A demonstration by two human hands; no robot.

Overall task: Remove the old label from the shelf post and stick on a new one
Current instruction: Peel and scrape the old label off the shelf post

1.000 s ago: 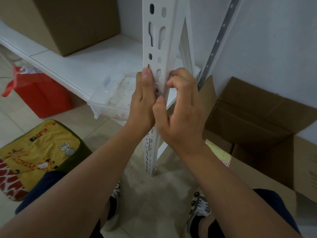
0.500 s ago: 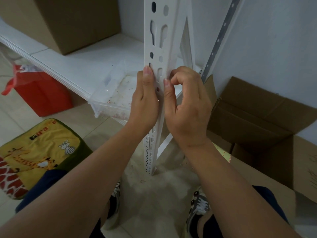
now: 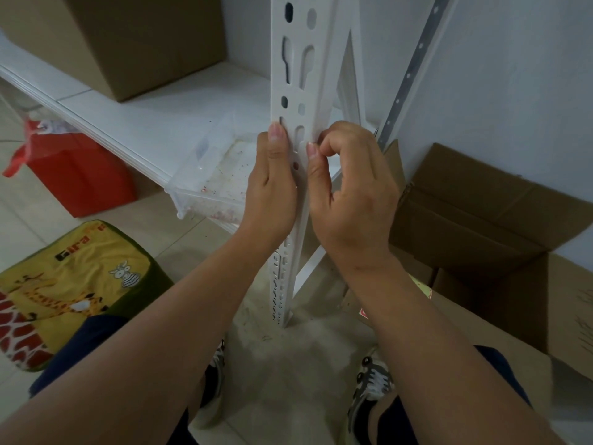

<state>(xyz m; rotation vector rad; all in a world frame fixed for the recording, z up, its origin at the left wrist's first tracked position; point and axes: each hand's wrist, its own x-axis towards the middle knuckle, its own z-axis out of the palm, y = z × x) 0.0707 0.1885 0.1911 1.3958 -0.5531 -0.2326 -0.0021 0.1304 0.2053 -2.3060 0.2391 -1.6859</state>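
Left hand (image 3: 272, 191) grips the white shelf post (image 3: 298, 78), thumb straight up it; right hand (image 3: 349, 194), fingers curled, picks at the post's edge just beside.

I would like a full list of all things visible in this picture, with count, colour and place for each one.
shelf post: 1, white, centre, upright, slotted
shelf board: 1, white, left of the post
cardboard box: 1, brown, on the shelf board
clear plastic tray: 1, transparent, at the shelf edge
red bag: 1, red, floor, left
cushion: 1, yellow and green, lower left
open cardboard boxes: 2, brown, floor, right
metal strip: 1, grey, leaning at the wall
shoes: 2, grey and black, bottom
left hand: 1, grips the post
right hand: 1, pinches at the post edge
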